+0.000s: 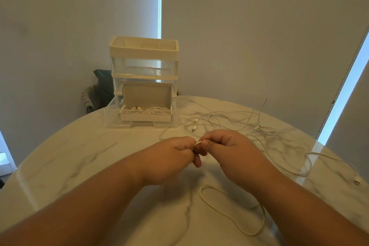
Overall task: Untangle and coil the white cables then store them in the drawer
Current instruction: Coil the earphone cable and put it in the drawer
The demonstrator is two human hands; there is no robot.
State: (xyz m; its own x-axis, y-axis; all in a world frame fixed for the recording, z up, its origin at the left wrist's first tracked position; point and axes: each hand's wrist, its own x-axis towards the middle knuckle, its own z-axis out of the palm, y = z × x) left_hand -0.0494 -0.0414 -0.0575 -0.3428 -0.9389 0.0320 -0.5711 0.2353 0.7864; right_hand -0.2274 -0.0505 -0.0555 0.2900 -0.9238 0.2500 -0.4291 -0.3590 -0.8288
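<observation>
Hands meet at the centre of the head view: your left hand (171,153) and right hand (225,150) are both pinched closed on one white cable (198,143), a short stretch showing between the fingertips. Its slack loops on the marble counter (79,158) at 5 o'clock of your hands. At 1 o'clock, the tangled cables (229,121) sprawl loose across the counter. At 11 o'clock stands the clear drawer organizer (143,66), its bottom drawer (111,120) pulled out and holding an open cardboard box (146,96) with coiled cables (153,110) inside.

Two hands (171,156), one drawer organiser (143,62), one cardboard box (146,96)
</observation>
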